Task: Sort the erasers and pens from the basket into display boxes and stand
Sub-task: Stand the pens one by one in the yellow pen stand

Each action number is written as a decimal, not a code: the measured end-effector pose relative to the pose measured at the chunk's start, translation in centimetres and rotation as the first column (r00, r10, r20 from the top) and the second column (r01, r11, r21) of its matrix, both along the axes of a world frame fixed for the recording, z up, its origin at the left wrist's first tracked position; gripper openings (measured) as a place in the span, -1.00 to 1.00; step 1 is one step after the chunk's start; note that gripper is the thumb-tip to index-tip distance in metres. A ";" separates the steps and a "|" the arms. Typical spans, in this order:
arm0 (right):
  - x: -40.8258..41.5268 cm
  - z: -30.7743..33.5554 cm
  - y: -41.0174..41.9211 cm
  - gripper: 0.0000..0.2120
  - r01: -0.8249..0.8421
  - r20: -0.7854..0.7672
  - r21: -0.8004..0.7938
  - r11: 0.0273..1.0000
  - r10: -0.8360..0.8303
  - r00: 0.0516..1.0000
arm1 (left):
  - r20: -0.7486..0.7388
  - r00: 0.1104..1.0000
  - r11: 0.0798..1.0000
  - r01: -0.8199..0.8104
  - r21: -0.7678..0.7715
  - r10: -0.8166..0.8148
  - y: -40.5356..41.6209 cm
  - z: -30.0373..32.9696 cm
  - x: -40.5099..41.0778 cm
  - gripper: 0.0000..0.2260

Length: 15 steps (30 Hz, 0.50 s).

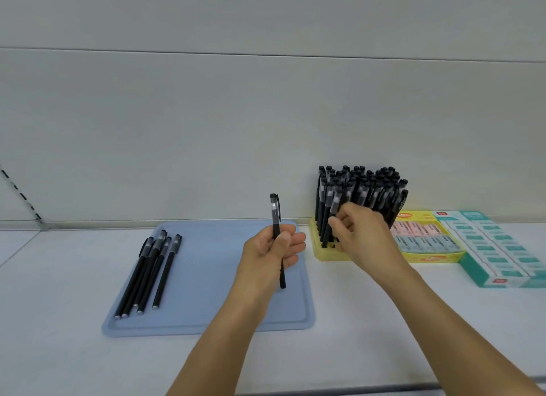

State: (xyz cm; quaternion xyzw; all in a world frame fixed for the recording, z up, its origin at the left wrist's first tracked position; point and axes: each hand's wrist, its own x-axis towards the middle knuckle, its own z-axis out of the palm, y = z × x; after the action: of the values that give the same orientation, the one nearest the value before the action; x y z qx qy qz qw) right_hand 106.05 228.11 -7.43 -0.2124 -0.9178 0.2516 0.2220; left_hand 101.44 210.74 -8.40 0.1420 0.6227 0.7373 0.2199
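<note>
Head view: nearly done, with yellow plastic pen stand [323, 252] packed, erasers boxed [425, 237], four black capped pens [147, 273] left on flat blue tray [206, 277], left hand [270, 252] gripping one upright pen [275, 215], right hand [359, 228] seemingly pinching another at the stand.

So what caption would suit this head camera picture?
Left hand holds one black pen upright while right hand slots another into the yellow stand.

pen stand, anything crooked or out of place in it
One pen at the right edge of the yellow stand leans outward toward the eraser box, while the other pens stand fairly upright. Nothing looks spilled or damaged. The right hand hides the front rows.
</note>
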 end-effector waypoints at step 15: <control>4.0 1.2 0.5 -0.82 0.018 -0.373 -0.229 0.973 -0.105 0.922 | -0.635 0.574 0.633 -0.243 -0.735 -0.517 1.7 -2.5 1.0 -0.59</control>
State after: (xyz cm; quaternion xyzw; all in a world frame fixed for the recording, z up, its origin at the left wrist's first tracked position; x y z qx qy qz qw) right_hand 110.03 228.59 -6.20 -0.2114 -0.8159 0.3817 0.3792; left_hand 102.43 212.45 -10.85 0.4074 0.8832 0.2320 0.0140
